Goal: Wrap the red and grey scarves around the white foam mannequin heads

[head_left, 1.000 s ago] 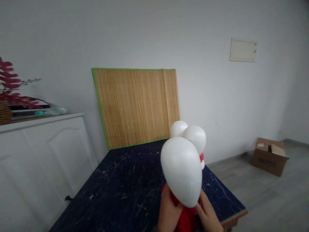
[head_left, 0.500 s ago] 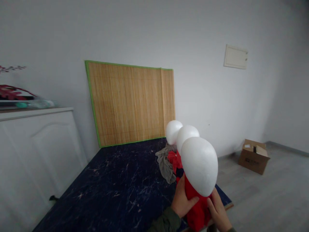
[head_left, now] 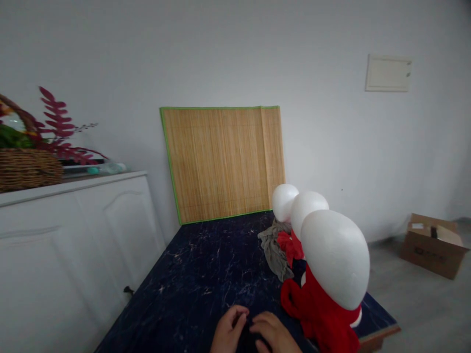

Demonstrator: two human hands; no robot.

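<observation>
- Both hands had let go of the nearest foam head (head_left: 335,257), the white egg-shaped form they had held aloft half a second earlier; it now stood upright at the worktop's near right corner, wearing a red garment (head_left: 320,316)
- The left hand (head_left: 228,333) and right hand (head_left: 274,336) had come down to the near edge of the dark marbled worktop (head_left: 198,279), just left of that head and apart from it
- Their fingers met over a small dark thing between them, too hidden to name; whether either grip was clamped on it could not be told
- Two more white foam heads (head_left: 294,206) stood in a row behind along the right edge, with a grey cloth (head_left: 273,247) and a red cloth (head_left: 289,245) heaped at their base
- A bamboo mat (head_left: 224,162) leaned on the wall at the far edge
- Judged from this, setting the dressed head down looked finished
</observation>
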